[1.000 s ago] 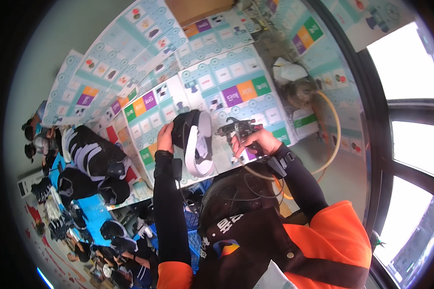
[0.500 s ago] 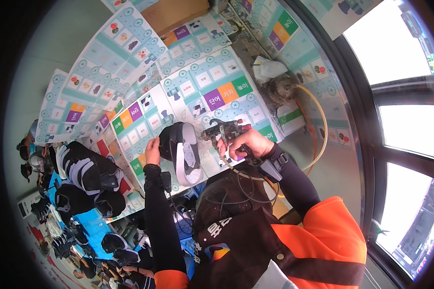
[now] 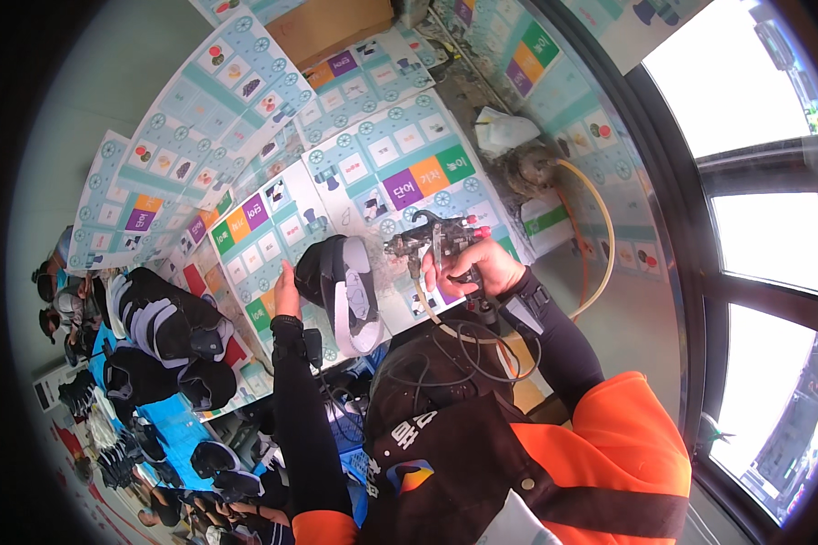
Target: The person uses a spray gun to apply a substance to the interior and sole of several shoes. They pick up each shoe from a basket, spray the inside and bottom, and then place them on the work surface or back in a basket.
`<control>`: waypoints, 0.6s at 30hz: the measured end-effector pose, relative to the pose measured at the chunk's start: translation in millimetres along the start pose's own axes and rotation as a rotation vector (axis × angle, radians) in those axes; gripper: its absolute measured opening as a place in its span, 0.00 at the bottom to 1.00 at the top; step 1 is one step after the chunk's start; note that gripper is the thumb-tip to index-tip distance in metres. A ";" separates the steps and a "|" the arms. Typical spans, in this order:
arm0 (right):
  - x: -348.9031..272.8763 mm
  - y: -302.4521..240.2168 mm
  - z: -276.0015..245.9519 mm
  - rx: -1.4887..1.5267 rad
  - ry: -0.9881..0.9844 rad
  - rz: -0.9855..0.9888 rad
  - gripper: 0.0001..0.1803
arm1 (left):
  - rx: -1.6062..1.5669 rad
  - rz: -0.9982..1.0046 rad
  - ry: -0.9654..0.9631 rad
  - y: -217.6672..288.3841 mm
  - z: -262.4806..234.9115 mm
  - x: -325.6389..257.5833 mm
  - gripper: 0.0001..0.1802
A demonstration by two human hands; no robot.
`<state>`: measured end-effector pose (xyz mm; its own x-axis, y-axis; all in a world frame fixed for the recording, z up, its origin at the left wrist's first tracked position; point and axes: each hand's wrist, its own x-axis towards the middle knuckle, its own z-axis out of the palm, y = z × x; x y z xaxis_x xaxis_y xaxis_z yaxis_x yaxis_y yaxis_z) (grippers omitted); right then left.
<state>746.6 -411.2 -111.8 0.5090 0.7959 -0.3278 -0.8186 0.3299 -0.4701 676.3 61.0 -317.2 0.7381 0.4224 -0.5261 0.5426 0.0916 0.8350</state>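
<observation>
Shoe upper (image 3: 341, 295) between the two hands, spray gun (image 3: 441, 238) in the right

The shoe upper, black at its left and white and pale grey at its right, lies on a worktable (image 3: 413, 132) covered with printed sheets, close to the table's near edge. Its long side runs roughly toward the wearer.

At its left side is the left hand (image 3: 286, 292), seen nearly edge-on with the fingers pointing away from the wearer. The hand is right up against the black part, but I cannot tell whether it grips the upper or merely rests beside it.

The right hand (image 3: 489, 270) is closed around the spray gun, fingers curled at its handle and trigger; whether the trigger is pressed cannot be made out. The gun's nozzle end faces left, toward the upper's far right side, with a narrow gap in view between them. So the upper sits left of the right-hand grip, just beyond the nozzle.

A pale yellow hose (image 3: 609, 238) curves to the right of the gun. Further left, a group of black and grey shoe uppers (image 3: 168, 318) lies near a blue surface (image 3: 174, 427).
</observation>
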 end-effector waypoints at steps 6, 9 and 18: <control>3.0 5.2 -16.1 0.125 -0.026 -0.033 0.26 | 0.045 -0.079 -0.046 19.4 13.1 -9.9 0.43; 2.9 1.8 -18.4 0.162 0.010 -0.041 0.25 | 0.039 -0.094 -0.069 35.2 24.2 -22.8 0.44; 12.1 4.2 -29.3 0.267 0.094 -0.066 0.26 | 0.119 -0.115 -0.006 46.8 26.4 -36.1 0.37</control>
<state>757.2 -415.1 -141.7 0.5758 0.7217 -0.3842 -0.8176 0.5112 -0.2650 685.7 26.2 -263.4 0.6701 0.4102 -0.6186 0.6675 0.0315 0.7440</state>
